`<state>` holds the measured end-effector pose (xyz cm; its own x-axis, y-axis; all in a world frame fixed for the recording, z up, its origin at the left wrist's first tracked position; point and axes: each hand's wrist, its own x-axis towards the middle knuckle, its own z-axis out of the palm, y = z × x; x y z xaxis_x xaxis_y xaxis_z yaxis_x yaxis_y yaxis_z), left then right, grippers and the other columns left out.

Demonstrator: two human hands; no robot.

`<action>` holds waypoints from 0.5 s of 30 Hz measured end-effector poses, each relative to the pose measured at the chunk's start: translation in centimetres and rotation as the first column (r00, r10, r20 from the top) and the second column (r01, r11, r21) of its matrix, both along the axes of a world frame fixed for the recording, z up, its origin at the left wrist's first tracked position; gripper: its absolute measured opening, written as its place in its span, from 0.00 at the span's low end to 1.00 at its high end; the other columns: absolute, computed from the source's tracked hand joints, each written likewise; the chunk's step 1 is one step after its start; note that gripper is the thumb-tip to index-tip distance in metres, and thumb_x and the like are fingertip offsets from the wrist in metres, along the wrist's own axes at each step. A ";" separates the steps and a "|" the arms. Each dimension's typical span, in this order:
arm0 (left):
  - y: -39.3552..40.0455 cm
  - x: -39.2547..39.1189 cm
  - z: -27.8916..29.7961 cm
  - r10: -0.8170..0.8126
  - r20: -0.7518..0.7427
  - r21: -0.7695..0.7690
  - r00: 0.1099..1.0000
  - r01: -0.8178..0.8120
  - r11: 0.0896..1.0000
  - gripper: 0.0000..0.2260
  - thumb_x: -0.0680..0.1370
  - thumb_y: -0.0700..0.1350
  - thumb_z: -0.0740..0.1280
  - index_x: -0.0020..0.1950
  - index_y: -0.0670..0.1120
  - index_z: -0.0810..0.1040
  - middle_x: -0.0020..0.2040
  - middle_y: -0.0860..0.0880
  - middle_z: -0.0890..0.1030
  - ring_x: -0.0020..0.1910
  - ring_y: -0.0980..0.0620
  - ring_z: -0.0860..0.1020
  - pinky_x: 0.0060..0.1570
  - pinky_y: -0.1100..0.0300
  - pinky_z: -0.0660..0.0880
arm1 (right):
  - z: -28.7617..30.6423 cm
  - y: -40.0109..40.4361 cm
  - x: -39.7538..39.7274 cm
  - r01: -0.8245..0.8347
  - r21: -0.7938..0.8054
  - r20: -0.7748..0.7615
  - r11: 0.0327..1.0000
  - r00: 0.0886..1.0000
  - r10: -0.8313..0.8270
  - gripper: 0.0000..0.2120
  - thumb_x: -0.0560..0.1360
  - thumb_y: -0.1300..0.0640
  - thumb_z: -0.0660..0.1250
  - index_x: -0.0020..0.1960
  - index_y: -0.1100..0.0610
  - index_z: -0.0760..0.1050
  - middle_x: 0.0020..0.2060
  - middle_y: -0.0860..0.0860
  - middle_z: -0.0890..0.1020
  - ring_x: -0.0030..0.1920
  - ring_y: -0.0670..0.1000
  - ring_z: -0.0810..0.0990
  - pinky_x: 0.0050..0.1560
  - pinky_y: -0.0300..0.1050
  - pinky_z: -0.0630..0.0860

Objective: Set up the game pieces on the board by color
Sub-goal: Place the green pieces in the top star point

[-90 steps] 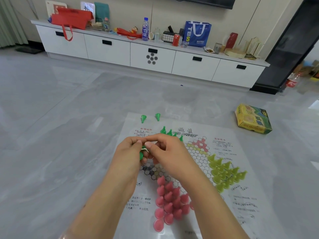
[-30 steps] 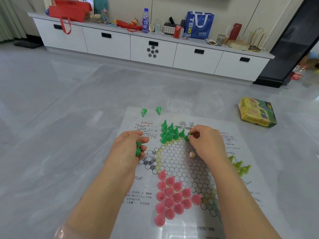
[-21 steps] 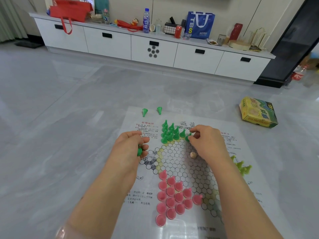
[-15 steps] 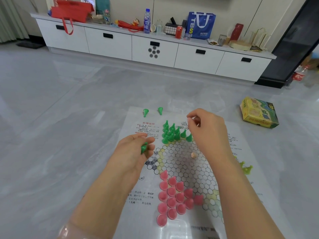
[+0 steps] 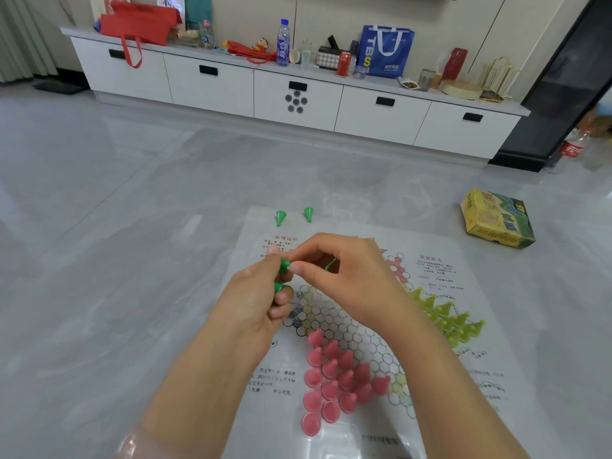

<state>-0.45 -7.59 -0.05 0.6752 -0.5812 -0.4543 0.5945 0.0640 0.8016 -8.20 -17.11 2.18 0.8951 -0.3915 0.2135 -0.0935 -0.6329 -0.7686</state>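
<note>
From the head camera, both hands meet above the far half of the paper game board (image 5: pixel 440 279), which lies flat on the grey tiled floor (image 5: pixel 116 260). The left hand (image 5: pixel 251 303) curls its fingers round dark green cone pieces (image 5: pixel 279 286), one showing at the fingertips and another lower in the fist. The right hand (image 5: pixel 347 276) pinches the top piece (image 5: pixel 284 265) between thumb and forefinger, right against the left fingertips; a sliver of green (image 5: pixel 330 264) shows under its palm, though what it belongs to cannot be told. The two hands and forearms cover the board's far point and much of the hexagon grid, so any pieces standing there are hidden. Near the body, the pink cone pieces (image 5: pixel 334 376) fill the near triangle in tidy rows. On the right point stand the yellow-green cone pieces (image 5: pixel 447 319), packed together. Two loose green cones (image 5: pixel 294 215) lie on their sides just beyond the board's far edge, close to each other. A yellow game box (image 5: pixel 496 220) rests on the floor, well apart to the right. Along the wall runs a white drawer cabinet (image 5: pixel 298 97) carrying a red bag (image 5: pixel 139 21), a blue bottle (image 5: pixel 282 43), a red can (image 5: pixel 343 63) and a blue tote bag (image 5: pixel 385 51).
</note>
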 end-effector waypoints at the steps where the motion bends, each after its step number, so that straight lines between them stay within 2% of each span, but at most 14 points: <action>1: 0.0 -0.1 0.0 -0.005 0.008 0.005 1.000 0.005 1.000 0.12 0.79 0.48 0.59 0.39 0.44 0.74 0.33 0.50 0.69 0.18 0.59 0.62 0.16 0.69 0.57 | 0.0 0.1 0.1 -0.003 0.000 0.008 1.000 1.000 0.003 0.03 0.71 0.59 0.70 0.44 0.56 0.82 0.36 0.45 0.83 0.38 0.43 0.80 0.41 0.34 0.76; 4: -0.1 -0.2 0.0 -0.022 0.045 0.009 0.999 0.022 1.000 0.13 0.79 0.48 0.59 0.39 0.44 0.75 0.33 0.50 0.69 0.20 0.59 0.62 0.16 0.69 0.58 | -0.1 0.2 0.2 -0.003 -0.005 0.018 1.000 1.000 0.003 0.03 0.72 0.60 0.70 0.44 0.56 0.82 0.36 0.44 0.83 0.39 0.43 0.80 0.41 0.31 0.74; 8: -0.3 -0.2 -0.1 -0.037 0.155 0.088 0.987 0.024 0.996 0.14 0.80 0.48 0.56 0.40 0.44 0.76 0.35 0.49 0.72 0.23 0.56 0.63 0.17 0.68 0.60 | -0.4 -0.1 0.1 0.038 -0.008 0.025 0.999 0.999 -0.038 0.03 0.72 0.59 0.69 0.43 0.55 0.82 0.35 0.44 0.83 0.37 0.41 0.80 0.41 0.32 0.75; 11: -0.4 0.6 -0.3 -0.058 0.288 0.132 0.956 0.020 0.991 0.11 0.80 0.40 0.55 0.49 0.45 0.77 0.34 0.48 0.73 0.23 0.56 0.66 0.19 0.68 0.63 | -0.2 -0.9 -0.4 0.191 0.078 0.093 0.978 0.976 -0.198 0.04 0.72 0.59 0.69 0.41 0.53 0.80 0.33 0.42 0.81 0.36 0.39 0.78 0.39 0.30 0.74; 13: -0.6 1.6 -0.2 -0.084 0.362 0.175 0.928 0.021 0.984 0.15 0.78 0.32 0.53 0.50 0.47 0.76 0.34 0.47 0.74 0.25 0.55 0.68 0.22 0.67 0.66 | 0.0 -1.5 -0.9 0.320 0.129 0.144 0.939 0.930 -0.337 0.07 0.73 0.59 0.68 0.38 0.49 0.78 0.33 0.42 0.80 0.36 0.38 0.78 0.38 0.29 0.74; 15: -1.6 3.3 -0.3 -0.115 0.504 0.284 0.856 -0.039 0.958 0.17 0.76 0.31 0.52 0.51 0.48 0.74 0.38 0.47 0.75 0.29 0.54 0.68 0.29 0.64 0.67 | 0.1 -2.1 -1.2 0.412 0.187 0.180 0.892 0.878 -0.444 0.08 0.73 0.58 0.68 0.38 0.47 0.77 0.32 0.42 0.80 0.34 0.36 0.76 0.36 0.27 0.72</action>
